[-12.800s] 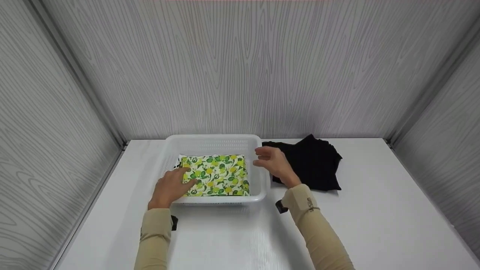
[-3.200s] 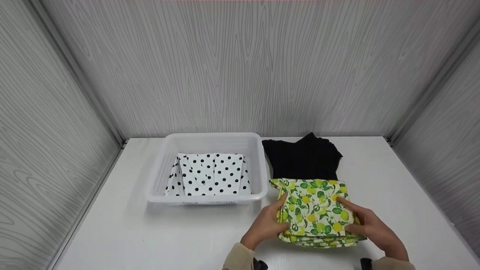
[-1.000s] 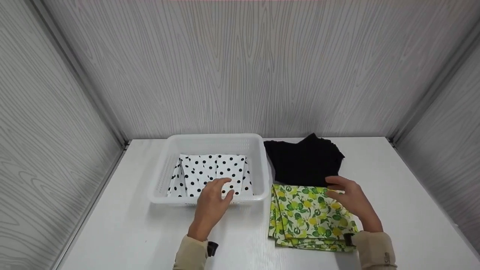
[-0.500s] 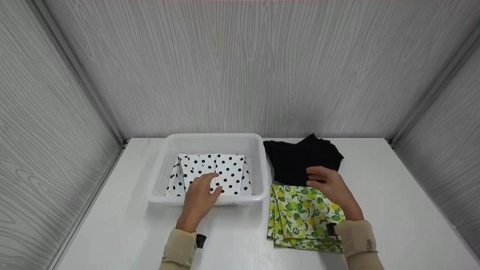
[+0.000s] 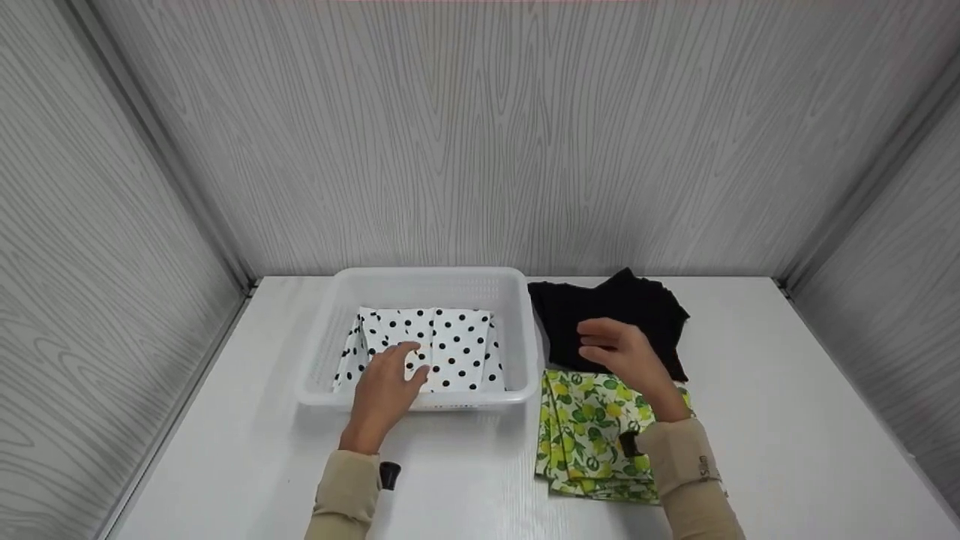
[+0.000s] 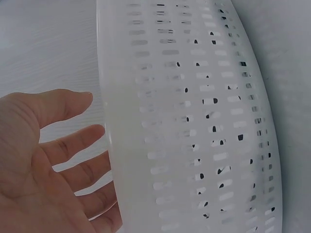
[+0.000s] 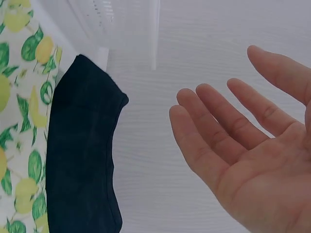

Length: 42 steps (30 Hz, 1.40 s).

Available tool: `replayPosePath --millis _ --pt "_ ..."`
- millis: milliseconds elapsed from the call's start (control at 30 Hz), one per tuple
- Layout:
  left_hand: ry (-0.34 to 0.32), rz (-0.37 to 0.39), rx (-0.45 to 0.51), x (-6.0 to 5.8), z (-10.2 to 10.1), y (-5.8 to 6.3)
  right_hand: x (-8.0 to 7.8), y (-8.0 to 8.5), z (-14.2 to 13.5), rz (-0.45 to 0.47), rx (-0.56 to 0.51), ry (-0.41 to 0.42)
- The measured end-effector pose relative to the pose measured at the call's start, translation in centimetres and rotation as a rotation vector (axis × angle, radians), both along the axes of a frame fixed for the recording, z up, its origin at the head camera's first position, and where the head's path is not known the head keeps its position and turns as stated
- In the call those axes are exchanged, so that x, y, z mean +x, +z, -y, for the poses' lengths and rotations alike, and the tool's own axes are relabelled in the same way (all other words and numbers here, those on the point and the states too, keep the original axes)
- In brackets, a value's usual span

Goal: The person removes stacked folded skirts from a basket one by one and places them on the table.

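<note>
My left hand (image 5: 384,388) hovers over the front rim of a white plastic basket (image 5: 480,398), fingers loosely bent with nothing in them. Inside the basket lies a folded white cloth with black dots (image 5: 459,339). The left wrist view has the same hand (image 6: 58,155) beside the slotted basket wall (image 6: 194,116). Over a black cloth (image 5: 574,304) is my right hand (image 5: 628,358), relaxed and holding nothing. A folded lemon-print cloth (image 5: 589,431) lies in front of the black one, partly hidden by my right forearm. Both cloths (image 7: 80,155) also show in the right wrist view.
Everything rests on a white table (image 5: 465,480). Grey wood-grain panels (image 5: 480,135) close it off at the back and on both sides. The basket stands near the back panel, left of the cloths.
The lemon-print cloth has gone from the basket to the table, uncovering the dotted cloth. Since letting go of it, both hands have moved left, the left one to the basket's front rim.
</note>
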<state>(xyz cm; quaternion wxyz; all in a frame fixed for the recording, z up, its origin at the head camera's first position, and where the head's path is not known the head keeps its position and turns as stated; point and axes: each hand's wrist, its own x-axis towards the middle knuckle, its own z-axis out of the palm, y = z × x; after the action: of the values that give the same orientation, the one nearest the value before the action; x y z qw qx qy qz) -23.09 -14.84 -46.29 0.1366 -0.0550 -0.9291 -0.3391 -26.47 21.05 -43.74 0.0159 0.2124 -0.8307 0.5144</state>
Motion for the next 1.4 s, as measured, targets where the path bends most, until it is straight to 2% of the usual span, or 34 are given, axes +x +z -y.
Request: replayPosePath --millis 467,833,1167,1400 --pt "0.047 0.091 0.041 -1.3 1.8 0.1 -1.5 0.4 4.0 0.079 -0.044 0.02" --pt "0.054 0.191 0.031 -2.2 3.4 -0.1 -2.8 0.7 7.1 0.105 0.015 -0.042" --pt "0.083 0.204 -0.016 -3.3 4.6 0.3 -3.4 1.0 10.0 0.129 0.043 -0.043" --pt "0.092 0.24 0.003 -3.7 5.5 0.1 -3.9 0.6 11.8 0.179 0.022 -0.064"
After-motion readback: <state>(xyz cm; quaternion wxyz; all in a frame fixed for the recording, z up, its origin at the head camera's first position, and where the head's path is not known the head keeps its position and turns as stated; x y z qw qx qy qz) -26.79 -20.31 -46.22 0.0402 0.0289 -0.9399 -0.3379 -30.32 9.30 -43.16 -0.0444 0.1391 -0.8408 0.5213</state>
